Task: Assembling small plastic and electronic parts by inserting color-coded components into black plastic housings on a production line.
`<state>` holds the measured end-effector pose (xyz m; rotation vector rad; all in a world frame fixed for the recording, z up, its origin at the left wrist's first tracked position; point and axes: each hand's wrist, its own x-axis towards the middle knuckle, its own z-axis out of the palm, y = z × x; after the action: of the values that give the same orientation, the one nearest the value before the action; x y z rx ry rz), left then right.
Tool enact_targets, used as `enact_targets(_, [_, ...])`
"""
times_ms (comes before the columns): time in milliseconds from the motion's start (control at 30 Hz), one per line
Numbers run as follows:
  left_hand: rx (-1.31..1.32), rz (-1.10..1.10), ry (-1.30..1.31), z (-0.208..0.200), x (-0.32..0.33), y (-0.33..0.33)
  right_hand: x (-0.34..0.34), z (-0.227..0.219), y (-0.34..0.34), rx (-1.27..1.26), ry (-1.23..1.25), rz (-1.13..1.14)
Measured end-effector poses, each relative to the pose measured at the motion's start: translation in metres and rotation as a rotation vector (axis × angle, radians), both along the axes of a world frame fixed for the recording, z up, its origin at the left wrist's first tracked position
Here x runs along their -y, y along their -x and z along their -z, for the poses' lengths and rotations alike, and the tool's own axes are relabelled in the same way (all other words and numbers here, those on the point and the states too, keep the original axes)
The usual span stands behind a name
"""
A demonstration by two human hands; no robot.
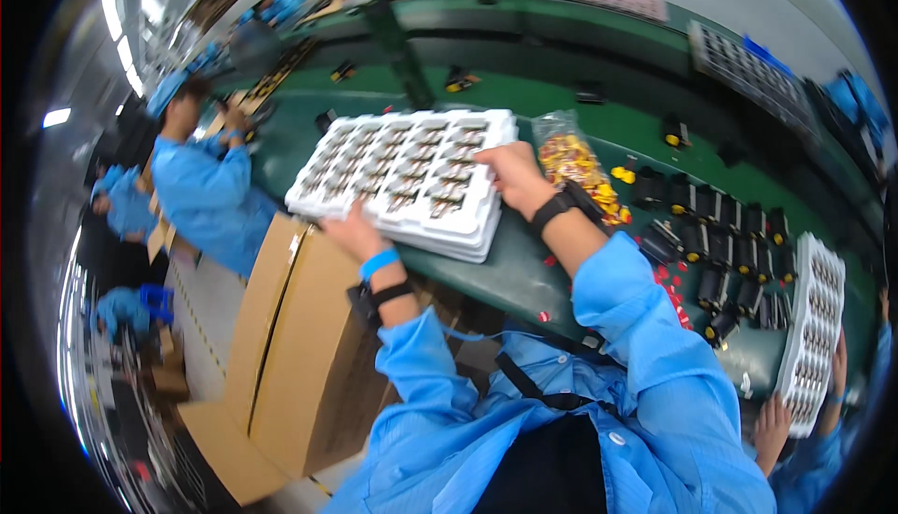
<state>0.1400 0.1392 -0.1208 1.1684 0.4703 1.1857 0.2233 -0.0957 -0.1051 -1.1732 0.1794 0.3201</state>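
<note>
A white plastic tray (pixel 388 173) full of small metal parts in rows lies on top of other white trays (pixel 449 245), at the table's near edge. My left hand (pixel 354 233) grips its front edge, with a finger or thumb over the rim and the others hidden below. At the right side, my right hand (pixel 514 177) is closed round the tray's edge, its fingertips reaching over the parts. Beside that hand lies a clear plastic bag (pixel 572 154) of small yellow and red pieces.
Rows of black cylindrical parts (pixel 720 243) and scattered red pieces (pixel 669 294) cover the table to the right. Another person's hands (pixel 772 425) hold a second white tray (pixel 812 327). An open cardboard box (pixel 299 346) stands below left, near a co-worker (pixel 201 177) in blue.
</note>
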Motion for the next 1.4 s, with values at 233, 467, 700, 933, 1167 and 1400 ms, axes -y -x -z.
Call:
enact_targets(233, [-0.523, -0.219, -0.676, 0.010, 0.052, 0.040, 0.021, -0.042, 0.013, 0.179, 0.639, -0.084])
enact_targets(467, [-0.490, -0.148, -0.618, 0.047, 0.036, 0.022, 0.033, -0.006, 0.035, 0.195, 0.567, -0.277])
enact_targets(700, [-0.498, -0.162, -0.597, 0.063, 0.033, -0.004, 0.043, -0.010, 0.067, 0.222, 0.627, -0.291])
enact_targets(933, [-0.605, -0.279, -0.610, 0.055, -0.003, 0.002, 0.127, -0.095, 0.225, 0.815, 0.384, -0.426])
enact_targets(1167, [-0.519, -0.248, -0.769, 0.010, 0.041, 0.033, 0.267, -0.049, 0.335, 0.259, 0.248, -0.086])
enact_targets(1400, [-0.843, 0.047, -1.636, 0.010, 0.133, 0.043, 0.317, -0.021, 0.373, 0.112, 0.318, 0.605])
